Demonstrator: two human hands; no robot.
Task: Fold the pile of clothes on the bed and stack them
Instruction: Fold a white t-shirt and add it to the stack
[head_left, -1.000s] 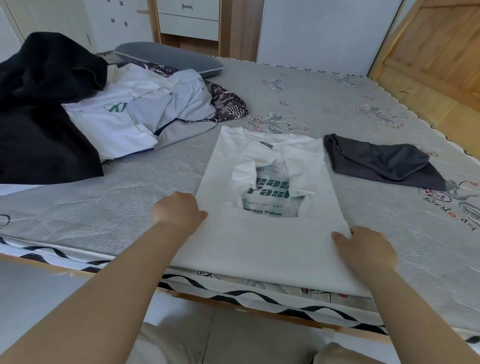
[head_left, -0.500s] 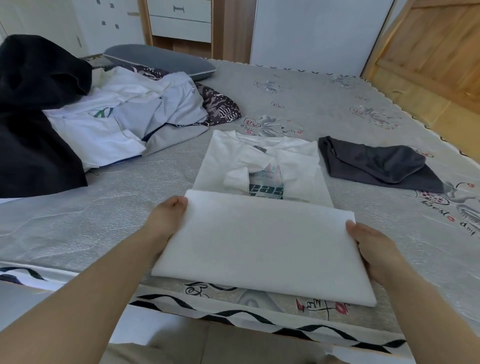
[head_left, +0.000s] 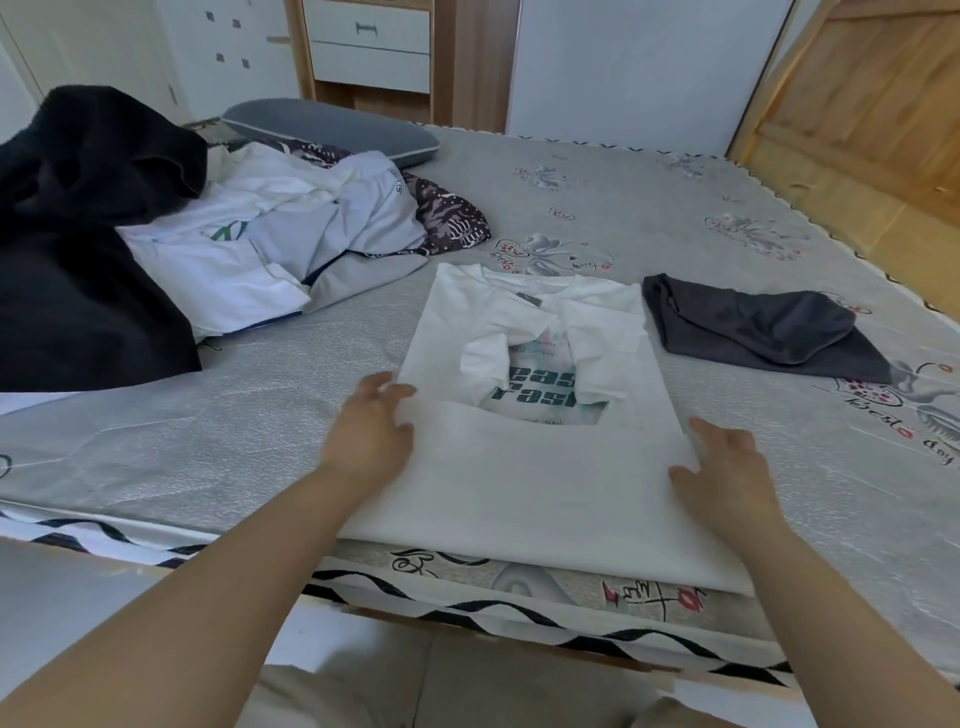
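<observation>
Head view (the only one): a white T-shirt lies flat near the front edge of the bed, sleeves turned in over the printed chest and the bottom hem brought up part way, so the print shows only above that fold. Left hand rests on the shirt's left edge w/ fingers spread fairly wide and straight, pressing, not gripping. Right hand lies on the right edge of the folded-up part, fingers relaxed and a bit apart, holding nothing.

Done so far, as I judge it: one dark grey garment sits folded just right of the shirt, apart from it, and that's the only finished piece. The shirt is mid-fold; it prob. needs one more fold upward, then goes on or beside the grey one to start the stack.

Left to do: most of it. The pile at back left holds several white and pale garments plus a patterned one, all crumpled, w/ a big black garment alongside. A grey pillow lies behind the pile. Early stage overall.
</observation>
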